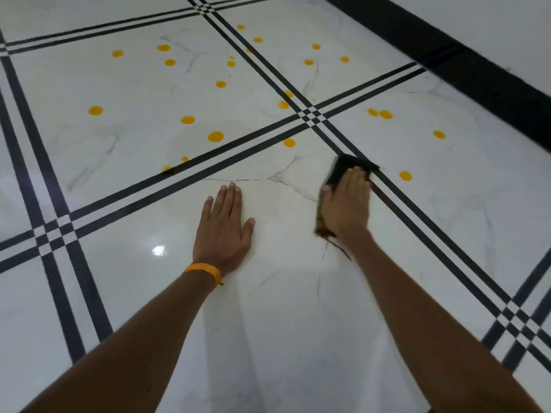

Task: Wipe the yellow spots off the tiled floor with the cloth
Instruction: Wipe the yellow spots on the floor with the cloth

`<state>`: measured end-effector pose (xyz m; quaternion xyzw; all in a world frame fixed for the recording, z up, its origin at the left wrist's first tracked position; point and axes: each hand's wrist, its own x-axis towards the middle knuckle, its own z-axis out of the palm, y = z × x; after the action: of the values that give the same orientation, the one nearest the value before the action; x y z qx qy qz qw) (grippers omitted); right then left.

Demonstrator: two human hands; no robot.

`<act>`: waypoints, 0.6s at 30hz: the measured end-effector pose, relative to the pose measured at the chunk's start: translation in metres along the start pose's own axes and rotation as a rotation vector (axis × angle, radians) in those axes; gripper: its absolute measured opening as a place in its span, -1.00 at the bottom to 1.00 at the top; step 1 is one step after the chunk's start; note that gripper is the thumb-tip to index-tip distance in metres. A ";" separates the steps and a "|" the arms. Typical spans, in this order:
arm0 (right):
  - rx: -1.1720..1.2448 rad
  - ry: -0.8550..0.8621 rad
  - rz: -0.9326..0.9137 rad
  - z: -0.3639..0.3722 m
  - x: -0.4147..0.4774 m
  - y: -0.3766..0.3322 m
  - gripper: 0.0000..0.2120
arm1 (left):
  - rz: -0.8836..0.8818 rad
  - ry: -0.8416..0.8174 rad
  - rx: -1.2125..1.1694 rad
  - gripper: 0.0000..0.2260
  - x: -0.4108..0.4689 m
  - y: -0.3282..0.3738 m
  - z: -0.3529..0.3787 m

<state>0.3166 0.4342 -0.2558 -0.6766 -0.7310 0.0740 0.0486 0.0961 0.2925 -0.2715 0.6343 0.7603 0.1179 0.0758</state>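
So the floor (298,308) was glossy white marble-look tile with double black stripes (179,180) running across it in a grid, pretty shiny stuff.

The cloth (346,166) was dark, nearly black, and lay flat on the floor a bit right of the middle, right up against one of the stripe pairs. The right hand (346,204) was pressed flat on top of it, fingers straight and close together. The far end of the cloth stuck out past the fingertips, and a brownish, frayed-looking bit poked out at the near left by the wrist. That hand and the cloth looked blurry.

The left hand (223,231) was planted palm-down on bare tile just to the left, fingers straight and together, thumb out to the side, holding nothing. There was an orange braided wristband (204,271) on that wrist.

The yellow spots (215,136) were all over the far tiles, loads of them. The closest ones sat just right of the cloth across the stripes (405,175) and just beyond it to the far left (289,142). One (168,169) sat half on a stripe, far left of the left hand. The tile under both hands had no yellow that I could see.

A bright glare (159,250) showed on the floor, near left of the left hand. A wide black skirting (477,64) ran along the far right, with pale wall (492,19) above it.
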 end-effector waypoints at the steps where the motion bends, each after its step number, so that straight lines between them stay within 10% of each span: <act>1: -0.017 0.001 -0.105 0.006 -0.013 -0.018 -0.29 | -0.004 -0.004 -0.012 -0.38 -0.001 -0.001 0.000; 5: -0.033 -0.116 -0.473 0.002 -0.093 0.005 -0.32 | -0.004 0.001 -0.032 -0.38 0.003 -0.003 0.001; 12: -0.040 0.006 -0.026 -0.012 0.011 0.032 -0.24 | -0.004 0.034 -0.024 -0.39 0.001 -0.001 0.004; 18: 0.001 -0.095 -0.546 -0.004 -0.094 0.039 -0.32 | -0.003 0.020 -0.012 -0.39 0.001 0.002 0.002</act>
<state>0.3633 0.3432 -0.2559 -0.4504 -0.8877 0.0899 0.0327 0.0980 0.2937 -0.2728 0.6315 0.7612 0.1284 0.0722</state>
